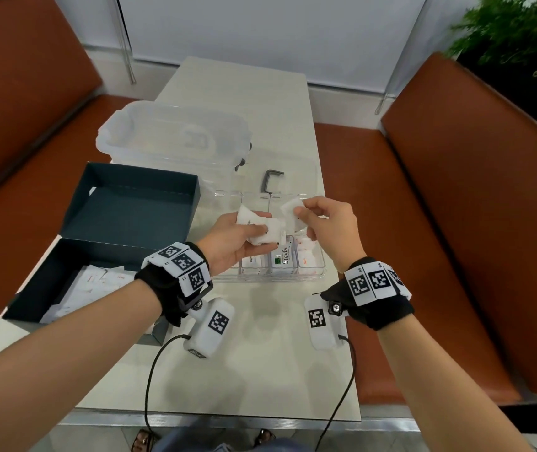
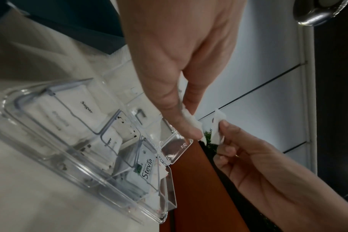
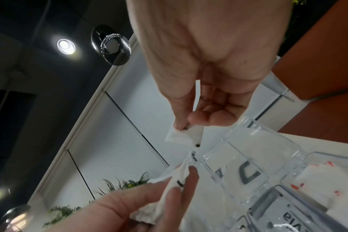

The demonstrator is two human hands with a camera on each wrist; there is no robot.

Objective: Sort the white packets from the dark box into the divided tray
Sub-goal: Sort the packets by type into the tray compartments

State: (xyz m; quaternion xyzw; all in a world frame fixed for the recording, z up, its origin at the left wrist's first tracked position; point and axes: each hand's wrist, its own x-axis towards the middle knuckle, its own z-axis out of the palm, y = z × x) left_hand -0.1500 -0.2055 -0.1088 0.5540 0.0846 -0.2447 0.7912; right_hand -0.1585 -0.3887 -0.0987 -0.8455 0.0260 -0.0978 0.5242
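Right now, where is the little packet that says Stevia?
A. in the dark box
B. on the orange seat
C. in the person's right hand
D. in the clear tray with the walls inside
D: the Stevia packet lies in a near compartment of the clear divided tray, below both hands, while the right hand pinches a different white packet above the tray.
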